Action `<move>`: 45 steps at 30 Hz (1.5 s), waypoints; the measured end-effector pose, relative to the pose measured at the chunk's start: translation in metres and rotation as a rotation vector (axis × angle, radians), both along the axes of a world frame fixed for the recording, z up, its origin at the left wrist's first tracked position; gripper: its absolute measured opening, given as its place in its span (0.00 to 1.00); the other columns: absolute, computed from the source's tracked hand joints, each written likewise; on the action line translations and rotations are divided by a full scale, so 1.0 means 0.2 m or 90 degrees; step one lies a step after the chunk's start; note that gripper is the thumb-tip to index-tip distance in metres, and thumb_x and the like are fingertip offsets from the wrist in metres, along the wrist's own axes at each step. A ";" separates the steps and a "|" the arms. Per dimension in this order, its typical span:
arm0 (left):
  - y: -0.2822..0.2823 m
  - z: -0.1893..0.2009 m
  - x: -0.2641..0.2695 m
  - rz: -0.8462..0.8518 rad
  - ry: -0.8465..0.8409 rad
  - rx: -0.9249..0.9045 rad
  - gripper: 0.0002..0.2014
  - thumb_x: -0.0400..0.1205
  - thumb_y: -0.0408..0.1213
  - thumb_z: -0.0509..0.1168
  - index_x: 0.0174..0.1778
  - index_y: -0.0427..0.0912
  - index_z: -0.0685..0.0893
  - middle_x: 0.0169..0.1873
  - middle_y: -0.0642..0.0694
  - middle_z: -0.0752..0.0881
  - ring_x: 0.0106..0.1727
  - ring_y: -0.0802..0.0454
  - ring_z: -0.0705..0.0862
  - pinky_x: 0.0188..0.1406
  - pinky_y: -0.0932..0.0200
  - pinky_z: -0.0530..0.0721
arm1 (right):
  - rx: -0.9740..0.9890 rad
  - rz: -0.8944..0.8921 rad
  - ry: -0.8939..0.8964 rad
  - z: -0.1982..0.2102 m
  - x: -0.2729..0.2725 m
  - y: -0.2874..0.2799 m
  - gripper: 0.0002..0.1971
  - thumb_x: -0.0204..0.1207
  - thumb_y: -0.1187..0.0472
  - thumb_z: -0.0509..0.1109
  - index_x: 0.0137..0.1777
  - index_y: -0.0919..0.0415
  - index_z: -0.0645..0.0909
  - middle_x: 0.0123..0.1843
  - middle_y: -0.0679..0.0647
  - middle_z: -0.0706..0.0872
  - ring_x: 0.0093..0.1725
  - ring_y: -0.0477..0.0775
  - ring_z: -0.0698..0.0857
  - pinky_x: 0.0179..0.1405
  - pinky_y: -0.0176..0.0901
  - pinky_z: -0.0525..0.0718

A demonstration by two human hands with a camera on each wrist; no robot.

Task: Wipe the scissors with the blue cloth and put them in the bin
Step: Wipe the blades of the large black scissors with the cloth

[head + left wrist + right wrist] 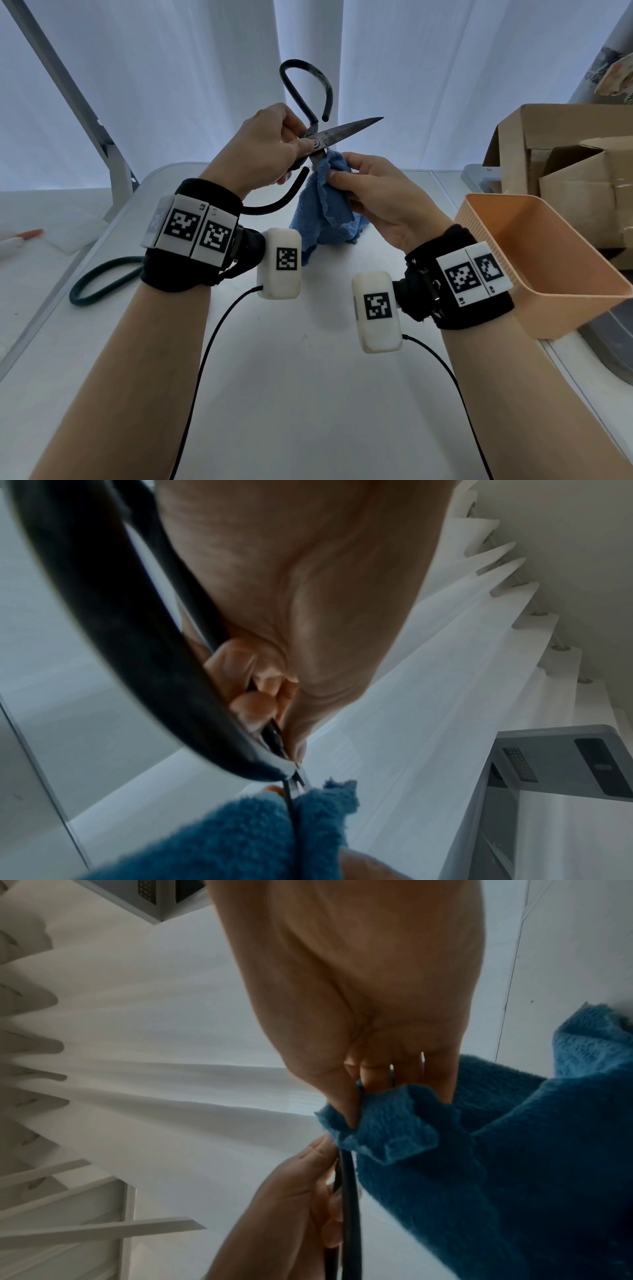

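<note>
Clutter around the white table (308,394)
Cardboard boxes (561,164) are stacked far right; a green cord loop (99,277) is laid left.

Pale pleated curtains (171,85) hang behind a white table (308,377), cardboard boxes (565,164) stacked beside it.

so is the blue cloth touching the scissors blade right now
Touching. The left wrist view shows the blue cloth folded around the lower blade of the scissors; the head view shows the right hand pinching it there.
</note>
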State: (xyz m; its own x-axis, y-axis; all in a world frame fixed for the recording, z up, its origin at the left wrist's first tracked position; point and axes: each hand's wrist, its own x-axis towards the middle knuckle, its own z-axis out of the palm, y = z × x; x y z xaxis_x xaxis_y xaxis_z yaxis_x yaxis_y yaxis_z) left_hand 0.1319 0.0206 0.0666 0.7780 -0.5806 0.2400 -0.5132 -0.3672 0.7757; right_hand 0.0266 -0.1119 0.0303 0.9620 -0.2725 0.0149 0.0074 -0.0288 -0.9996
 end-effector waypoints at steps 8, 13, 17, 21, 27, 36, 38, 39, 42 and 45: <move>0.00 0.00 0.00 0.002 0.008 0.001 0.13 0.86 0.39 0.68 0.62 0.37 0.80 0.40 0.50 0.81 0.26 0.54 0.79 0.23 0.67 0.80 | -0.010 -0.011 0.006 0.00 0.00 0.00 0.14 0.85 0.64 0.67 0.68 0.66 0.81 0.56 0.60 0.88 0.50 0.51 0.88 0.50 0.39 0.88; 0.00 0.00 0.00 0.001 0.017 0.000 0.13 0.86 0.38 0.68 0.62 0.37 0.80 0.40 0.51 0.82 0.26 0.53 0.79 0.25 0.64 0.80 | 0.001 -0.018 0.024 0.01 0.00 0.00 0.13 0.85 0.67 0.64 0.65 0.66 0.83 0.49 0.56 0.88 0.43 0.48 0.86 0.44 0.38 0.86; 0.01 0.00 0.00 0.000 0.028 0.009 0.12 0.85 0.38 0.68 0.62 0.38 0.80 0.39 0.51 0.83 0.29 0.52 0.80 0.27 0.63 0.81 | 0.035 -0.115 0.002 0.02 0.00 -0.02 0.15 0.82 0.72 0.58 0.60 0.63 0.85 0.46 0.55 0.86 0.42 0.47 0.84 0.38 0.38 0.86; 0.02 0.00 0.01 0.006 0.032 0.001 0.12 0.85 0.38 0.68 0.62 0.38 0.80 0.39 0.51 0.83 0.29 0.53 0.79 0.27 0.63 0.81 | 0.155 -0.197 -0.019 0.03 -0.01 -0.06 0.16 0.83 0.70 0.58 0.61 0.63 0.87 0.46 0.54 0.87 0.47 0.50 0.84 0.45 0.44 0.90; 0.03 0.00 0.02 0.013 0.033 -0.007 0.12 0.85 0.38 0.68 0.62 0.37 0.80 0.40 0.50 0.82 0.30 0.52 0.80 0.26 0.65 0.81 | 0.199 -0.189 -0.065 0.02 -0.01 -0.07 0.29 0.72 0.82 0.46 0.59 0.67 0.87 0.56 0.58 0.88 0.56 0.58 0.86 0.58 0.54 0.90; 0.03 0.01 0.03 0.026 0.027 -0.024 0.12 0.86 0.37 0.68 0.63 0.37 0.79 0.39 0.50 0.82 0.26 0.54 0.78 0.22 0.68 0.79 | 0.131 -0.066 -0.056 0.02 -0.02 -0.06 0.17 0.80 0.76 0.66 0.67 0.64 0.79 0.54 0.62 0.87 0.46 0.56 0.90 0.45 0.45 0.90; 0.03 0.00 0.03 0.026 0.026 -0.024 0.12 0.86 0.37 0.68 0.62 0.37 0.79 0.39 0.50 0.82 0.25 0.54 0.78 0.21 0.68 0.79 | 0.104 -0.054 -0.045 0.02 -0.02 -0.05 0.13 0.80 0.70 0.71 0.64 0.63 0.79 0.50 0.59 0.88 0.41 0.52 0.90 0.40 0.39 0.88; 0.03 0.00 0.03 0.025 0.024 -0.024 0.12 0.86 0.37 0.68 0.62 0.37 0.79 0.39 0.50 0.82 0.25 0.54 0.78 0.21 0.68 0.79 | 0.086 -0.052 -0.040 0.02 -0.02 -0.05 0.14 0.79 0.67 0.73 0.63 0.63 0.80 0.50 0.58 0.88 0.40 0.50 0.90 0.40 0.39 0.88; 0.02 0.00 0.03 0.017 0.022 -0.027 0.13 0.85 0.38 0.69 0.62 0.37 0.80 0.40 0.50 0.81 0.25 0.53 0.78 0.21 0.67 0.78 | 0.050 -0.058 -0.032 0.01 -0.02 -0.03 0.18 0.77 0.63 0.77 0.65 0.66 0.81 0.50 0.57 0.88 0.45 0.52 0.89 0.51 0.48 0.91; 0.01 0.00 0.01 0.003 0.006 -0.026 0.12 0.85 0.37 0.68 0.61 0.37 0.79 0.40 0.51 0.81 0.21 0.56 0.77 0.21 0.66 0.78 | 0.048 -0.072 -0.038 0.00 0.00 0.00 0.18 0.78 0.65 0.75 0.66 0.69 0.80 0.52 0.59 0.89 0.47 0.55 0.91 0.53 0.49 0.91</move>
State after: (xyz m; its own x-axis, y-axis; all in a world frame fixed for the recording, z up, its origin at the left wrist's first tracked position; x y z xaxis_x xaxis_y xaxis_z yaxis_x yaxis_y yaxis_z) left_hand 0.1343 0.0216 0.0664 0.7831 -0.5668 0.2560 -0.5041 -0.3373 0.7951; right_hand 0.0257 -0.1128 0.0306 0.9231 -0.3815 0.0473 0.0685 0.0422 -0.9968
